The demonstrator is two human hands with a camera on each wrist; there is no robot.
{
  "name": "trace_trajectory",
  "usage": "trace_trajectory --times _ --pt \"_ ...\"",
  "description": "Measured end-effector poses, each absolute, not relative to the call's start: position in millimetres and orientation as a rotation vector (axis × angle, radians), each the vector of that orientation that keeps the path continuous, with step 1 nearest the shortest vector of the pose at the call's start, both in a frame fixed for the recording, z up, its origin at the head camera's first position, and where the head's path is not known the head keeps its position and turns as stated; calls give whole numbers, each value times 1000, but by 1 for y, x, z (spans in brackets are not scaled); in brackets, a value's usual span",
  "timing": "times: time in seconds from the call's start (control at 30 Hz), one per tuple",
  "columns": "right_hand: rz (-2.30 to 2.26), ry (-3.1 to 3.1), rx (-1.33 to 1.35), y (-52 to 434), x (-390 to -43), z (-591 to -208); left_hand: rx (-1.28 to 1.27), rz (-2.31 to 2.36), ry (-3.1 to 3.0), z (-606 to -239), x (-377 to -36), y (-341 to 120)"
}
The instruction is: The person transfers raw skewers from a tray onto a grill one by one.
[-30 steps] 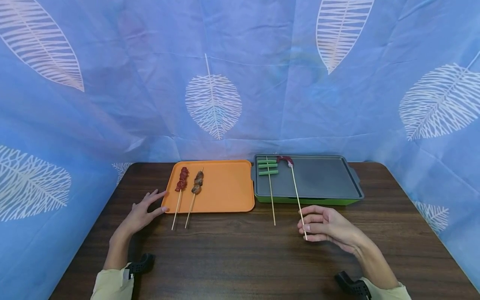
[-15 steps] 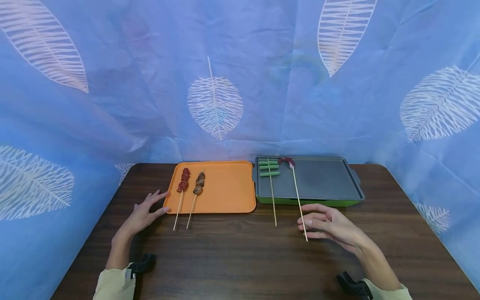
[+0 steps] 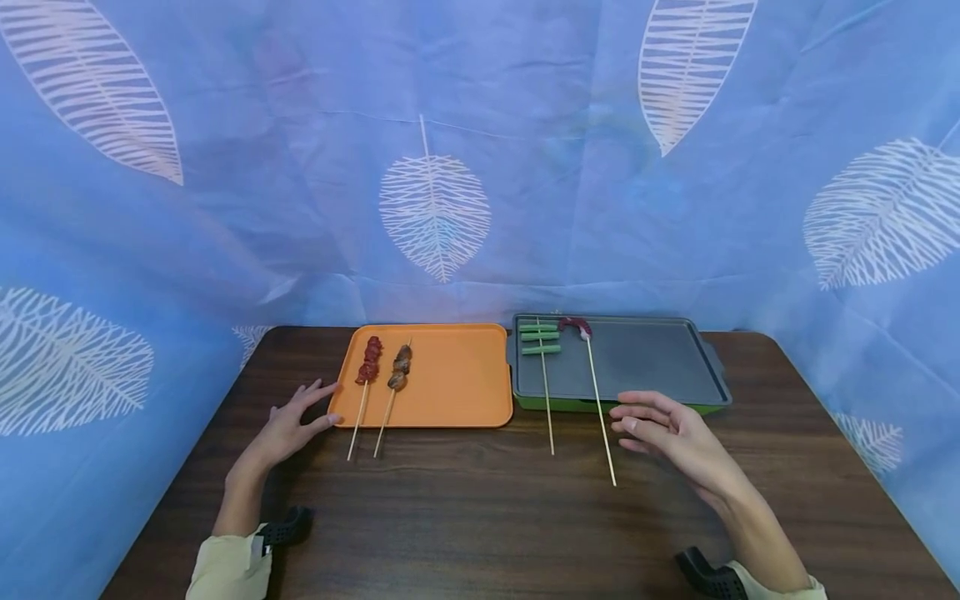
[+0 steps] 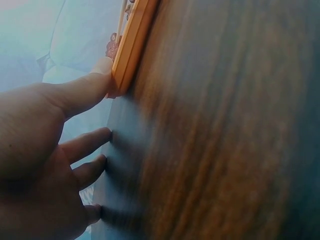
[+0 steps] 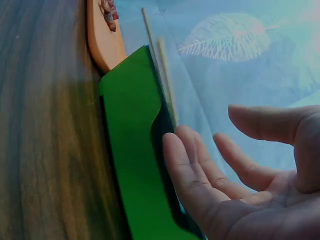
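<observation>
The right hand point(image 3: 667, 433) hovers beside a skewer holding a curled dark-red piece point(image 3: 576, 325), its loosely bent fingers around nothing. That skewer's stick crosses the front edge of the grill plate point(image 3: 645, 358). To its left lies a skewer of green vegetable sticks point(image 3: 541, 337). My left hand point(image 3: 288, 429) touches the left end of an orange tray point(image 3: 457, 375); the thumb point(image 4: 95, 85) presses on its rim, while other fingertips meet the table. A red meat skewer point(image 3: 368, 361) and a brown skewer point(image 3: 401, 368) lie on the tray, sticks overhanging its front.
Tray and grill plate stand side by side at the back of the dark wooden table point(image 3: 465, 525). The plate has a green base point(image 5: 132, 140) under it. A blue cloth with white leaf prints point(image 3: 435, 217) hangs behind and at both sides.
The right hand has let go of the dark-red skewer's stick and drawn a little up and to the right. That skewer stays on the grill plate. The left hand keeps its place.
</observation>
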State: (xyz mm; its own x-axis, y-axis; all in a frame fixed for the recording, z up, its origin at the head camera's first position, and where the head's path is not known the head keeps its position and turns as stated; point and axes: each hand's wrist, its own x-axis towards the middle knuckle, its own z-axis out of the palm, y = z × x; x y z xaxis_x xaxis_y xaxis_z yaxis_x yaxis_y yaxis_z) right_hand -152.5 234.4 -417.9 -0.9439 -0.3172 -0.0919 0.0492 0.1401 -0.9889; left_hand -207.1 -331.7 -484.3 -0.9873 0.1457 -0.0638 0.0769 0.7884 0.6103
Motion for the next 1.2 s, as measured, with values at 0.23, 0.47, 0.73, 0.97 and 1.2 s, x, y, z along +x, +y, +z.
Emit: trace_trajectory --times 0.23,0.47,0.73,0.97,1.2 --pt "-1902 2212 -351 216 -148 -403 155 961 2867 -482 -206 -331" --pt "-1907 2202 -410 190 -146 -398 125 954 2848 -484 -206 -331" --pt "-1934 2137 -471 160 -146 -392 134 968 2846 -484 -206 -331" --pt "-1914 2090 -493 131 -144 -393 138 963 2849 -484 -204 -331" --pt "-1934 2043 -486 110 -143 -398 151 966 2859 -481 -205 -328"
